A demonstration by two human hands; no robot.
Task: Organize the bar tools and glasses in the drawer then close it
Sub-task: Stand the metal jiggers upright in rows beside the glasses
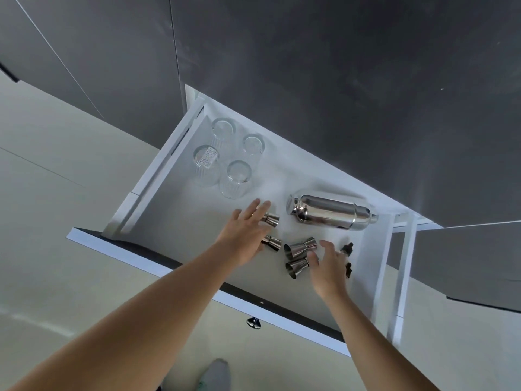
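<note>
Lying open under the dark cabinet front: a white drawer, pulled out toward the person, its dark-edged front panel nearest the camera.
Glasses: four clear ribbed tumblers stand in a tight two-by-two cluster in the far left part of the drawer, well left of the shaker; the near-left one carries a printed label on its base.
Left hand: reaches in over the drawer front, left of the shaker, palm down with the fingers spread loosely; it lies over the ends of two jiggers, and whether it grips either one cannot be told.
Left jiggers: two small steel double cones lying on their sides, one behind the other, just left of the shaker's wide end, their left ends hidden under the left hand.
Middle jiggers: two larger steel jiggers lying on their sides side by side, in front of the shaker, wide mouths turned left.
Shaker: a polished steel cocktail shaker lying on its side near the back of the drawer, cap pointing right.
Right hand: in front of the shaker, fingers apart and slightly curled, fingertips touching the right ends of the middle jiggers; nothing is clamped in it.
Dark tool: a small black piece just right of the right hand, partly hidden, too blurred to identify.
</note>
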